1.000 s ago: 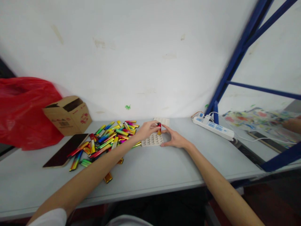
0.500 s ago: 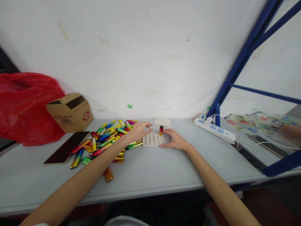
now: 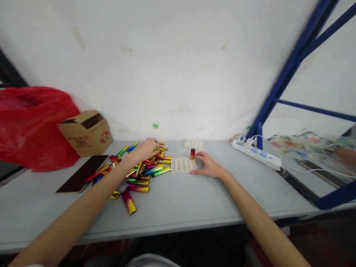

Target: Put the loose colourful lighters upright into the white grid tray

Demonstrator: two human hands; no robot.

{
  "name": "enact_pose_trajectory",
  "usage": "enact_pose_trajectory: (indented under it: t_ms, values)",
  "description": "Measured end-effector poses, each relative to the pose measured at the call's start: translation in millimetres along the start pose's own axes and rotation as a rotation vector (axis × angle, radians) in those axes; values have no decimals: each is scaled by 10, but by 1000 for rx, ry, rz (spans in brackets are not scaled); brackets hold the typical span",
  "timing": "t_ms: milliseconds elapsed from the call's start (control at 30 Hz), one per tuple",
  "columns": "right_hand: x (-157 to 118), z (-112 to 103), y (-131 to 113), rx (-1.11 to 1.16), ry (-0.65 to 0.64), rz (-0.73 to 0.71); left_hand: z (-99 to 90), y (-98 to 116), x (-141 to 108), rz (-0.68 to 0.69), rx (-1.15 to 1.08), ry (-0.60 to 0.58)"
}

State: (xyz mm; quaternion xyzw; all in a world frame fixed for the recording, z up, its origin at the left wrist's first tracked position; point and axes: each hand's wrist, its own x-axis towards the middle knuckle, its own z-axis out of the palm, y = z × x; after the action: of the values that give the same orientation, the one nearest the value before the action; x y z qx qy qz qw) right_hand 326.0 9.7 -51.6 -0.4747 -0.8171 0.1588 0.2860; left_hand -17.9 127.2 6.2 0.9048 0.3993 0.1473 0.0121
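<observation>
My left hand (image 3: 146, 149) is over the pile of shiny multicoloured lighters (image 3: 139, 180), its fingers apart and touching the pile's far right part. No lighter shows lifted in it. My right hand (image 3: 208, 165) grips the right side of a white tray (image 3: 182, 165) with rows of round pockets, thumb at the near corner and fingers at the far one. One dark red and gold lighter (image 3: 192, 154) stands upright in the tray's far right corner, close to my right fingertips. The other pockets in view hold nothing.
A second white tray (image 3: 194, 144) lies near the wall. To the left are a dark tablet-like slab (image 3: 82, 174), a cardboard box (image 3: 86, 135) and a red plastic bag (image 3: 36, 129). At right are a power strip (image 3: 257, 154), a blue frame (image 3: 278, 85) and another person's hand (image 3: 346, 154).
My left hand has moved left, from beside the tray onto the lighter pile, and some lighters there have shifted. My right hand stays at the tray, where the single lighter still stands.
</observation>
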Motion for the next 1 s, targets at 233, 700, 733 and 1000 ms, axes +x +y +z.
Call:
enact_pose_trajectory:
  t_ms: [233, 700, 733, 1000]
  values:
    - [7, 2, 15, 6, -4, -26, 131, -79, 391, -32, 81, -123]
    - [24, 11, 34, 10, -9, -37, -20, -36, 387, 58, 69, -158]
    - [24, 9, 28, 9, -13, -37, -43, 7, 355, 74, 29, -92]
    - [29, 5, 31, 20, -4, -42, -361, 653, -212, -186, -884, 240]
